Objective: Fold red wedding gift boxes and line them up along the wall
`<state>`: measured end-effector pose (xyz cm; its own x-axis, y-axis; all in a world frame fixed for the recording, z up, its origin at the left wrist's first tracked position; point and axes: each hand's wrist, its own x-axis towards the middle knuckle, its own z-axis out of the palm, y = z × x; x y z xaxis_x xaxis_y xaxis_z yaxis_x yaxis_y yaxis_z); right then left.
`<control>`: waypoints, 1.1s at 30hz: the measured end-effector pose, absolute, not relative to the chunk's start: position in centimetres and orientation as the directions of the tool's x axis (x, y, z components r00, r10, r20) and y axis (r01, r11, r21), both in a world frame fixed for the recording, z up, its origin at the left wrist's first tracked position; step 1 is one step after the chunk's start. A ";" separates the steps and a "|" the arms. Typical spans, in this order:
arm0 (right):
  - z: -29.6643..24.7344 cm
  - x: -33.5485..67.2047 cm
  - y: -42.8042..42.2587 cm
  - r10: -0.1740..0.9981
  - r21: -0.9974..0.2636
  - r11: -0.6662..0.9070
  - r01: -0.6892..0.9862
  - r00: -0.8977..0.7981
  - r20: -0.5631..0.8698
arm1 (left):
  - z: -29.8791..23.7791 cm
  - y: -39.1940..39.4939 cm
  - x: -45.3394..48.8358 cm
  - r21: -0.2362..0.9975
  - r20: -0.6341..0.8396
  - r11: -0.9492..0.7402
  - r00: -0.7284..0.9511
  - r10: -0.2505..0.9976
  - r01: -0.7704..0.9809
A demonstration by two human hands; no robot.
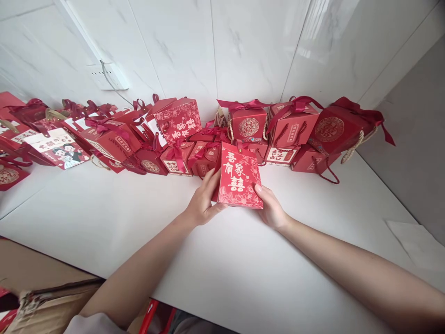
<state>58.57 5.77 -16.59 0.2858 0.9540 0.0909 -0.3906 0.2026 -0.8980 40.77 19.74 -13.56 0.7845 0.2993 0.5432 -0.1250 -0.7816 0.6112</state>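
One floral double-happiness gift box (241, 178), held between two bare hands

One white tabletop (215, 278) spreads beneath the grip and out to either side. The box sits between the palms, its printed front turned up toward the wearer; whether its base touches the tabletop, I cannot tell. It looks like thin printed paperboard: probably light, stiff along the folds, easily dented mid-panel, perhaps slightly slick. The low side edges seem the safest hold, pressed gently.

Beyond the grip and to its right, six boxes can be counted: three upper boxes (292, 130) and three lower boxes (282, 156). Just left of the grip, three small ribboned boxes (175, 166) stand low, with one matching floral box (181, 123) above. Farther left, the crowded boxes (111, 141) overlap too much to count.

Two hands: the left hand (201, 204) presses the left side, thumb at the bottom corner; the right hand (273, 206) pinches the lower right edge, thumb on the front, other fingers mostly hidden.

One socket panel (107, 76) shows far left beyond the grip. Three red ribbon bows (299, 104) top the upper boxes.
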 end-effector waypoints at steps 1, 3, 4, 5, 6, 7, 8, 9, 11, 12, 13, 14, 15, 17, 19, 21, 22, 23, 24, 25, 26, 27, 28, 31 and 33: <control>-16.7 58.6 5.5 0.954 -0.912 0.216 -0.349 0.274 0.121 | -13.4 19.6 40.9 0.604 0.573 -0.788 0.754 0.321 -0.124; -16.7 58.6 5.0 0.952 -0.927 0.266 -0.263 0.221 0.211 | -12.9 19.2 41.2 0.611 0.635 -0.784 0.661 0.400 -0.112; -16.6 58.6 4.8 0.947 -0.928 0.298 -0.222 0.189 0.260 | -12.6 19.0 41.3 0.629 0.649 -0.771 0.613 0.450 -0.100; -16.6 58.5 4.6 0.940 -0.928 0.327 -0.179 0.168 0.298 | -12.3 18.8 41.4 0.655 0.649 -0.750 0.575 0.499 -0.089; -16.5 58.4 4.5 0.934 -0.931 0.341 -0.134 0.160 0.319 | -12.0 18.7 41.4 0.686 0.636 -0.723 0.552 0.540 -0.084; -16.5 58.3 4.4 0.931 -0.935 0.342 -0.090 0.167 0.324 | -11.8 18.5 41.4 0.716 0.616 -0.692 0.546 0.568 -0.088; -16.5 58.1 4.4 0.929 -0.941 0.334 -0.047 0.183 0.321 | -11.6 18.4 41.4 0.742 0.597 -0.662 0.551 0.583 -0.103; -16.5 58.0 4.4 0.926 -0.945 0.326 -0.008 0.206 0.317 | -11.4 18.3 41.3 0.761 0.583 -0.637 0.565 0.585 -0.126; -16.7 57.9 4.4 0.913 -0.944 0.323 0.060 0.244 0.328 | -11.2 18.1 41.3 0.776 0.569 -0.610 0.599 0.563 -0.164; -16.8 57.8 4.4 0.905 -0.941 0.327 0.087 0.256 0.338 | -11.2 18.0 41.2 0.775 0.566 -0.610 0.614 0.550 -0.166; -16.8 57.8 4.4 0.898 -0.937 0.330 0.113 0.267 0.348 | -11.2 18.0 41.2 0.768 0.565 -0.620 0.625 0.539 -0.159; -16.9 57.8 4.3 0.893 -0.934 0.329 0.138 0.278 0.355 | -11.2 18.0 41.2 0.759 0.564 -0.635 0.632 0.531 -0.144; -16.9 57.7 4.2 0.889 -0.932 0.324 0.163 0.285 0.359 | -11.3 18.0 41.2 0.747 0.567 -0.653 0.634 0.526 -0.126; -16.8 57.6 4.0 0.878 -0.924 0.313 0.221 0.303 0.370 | -11.5 18.0 41.3 0.715 0.586 -0.691 0.628 0.512 -0.103; -16.7 57.6 3.8 0.860 -0.906 0.307 0.292 0.322 0.395 | -11.8 18.1 41.3 0.684 0.615 -0.722 0.612 0.498 -0.100; -16.7 57.6 3.8 0.839 -0.879 0.310 0.362 0.330 0.432 | -12.0 18.2 41.4 0.640 0.662 -0.761 0.582 0.473 -0.109; -16.7 57.7 3.8 0.829 -0.863 0.315 0.394 0.329 0.452 | -12.1 18.2 41.4 0.617 0.684 -0.779 0.569 0.457 -0.115; -16.7 57.7 3.8 0.818 -0.845 0.321 0.428 0.324 0.475 | -12.1 18.2 41.5 0.596 0.701 -0.794 0.560 0.441 -0.121; -16.7 57.8 3.8 0.805 -0.823 0.329 0.463 0.319 0.501 | -12.1 18.2 41.5 0.580 0.712 -0.805 0.559 0.425 -0.127; -16.6 57.8 3.8 0.789 -0.798 0.336 0.500 0.314 0.528 | -12.1 18.2 41.5 0.572 0.716 -0.809 0.562 0.413 -0.135; -16.6 57.9 3.8 0.771 -0.771 0.342 0.537 0.309 0.557 | -12.1 18.2 41.6 0.574 0.714 -0.807 0.569 0.407 -0.142; -16.6 57.9 3.8 0.752 -0.744 0.346 0.571 0.305 0.584 | -12.2 18.2 41.6 0.579 0.709 -0.802 0.578 0.404 -0.149; -16.6 58.0 3.7 0.733 -0.718 0.350 0.601 0.301 0.609 | -12.2 18.2 41.6 0.582 0.705 -0.799 0.586 0.400 -0.154; -16.6 58.0 3.7 0.700 -0.669 0.356 0.653 0.288 0.654 | -12.4 18.3 41.5 0.593 0.691 -0.790 0.600 0.402 -0.155; -16.7 57.8 3.7 0.697 -0.661 0.355 0.661 0.285 0.658 | -12.6 18.3 41.3 0.605 0.678 -0.785 0.605 0.418 -0.136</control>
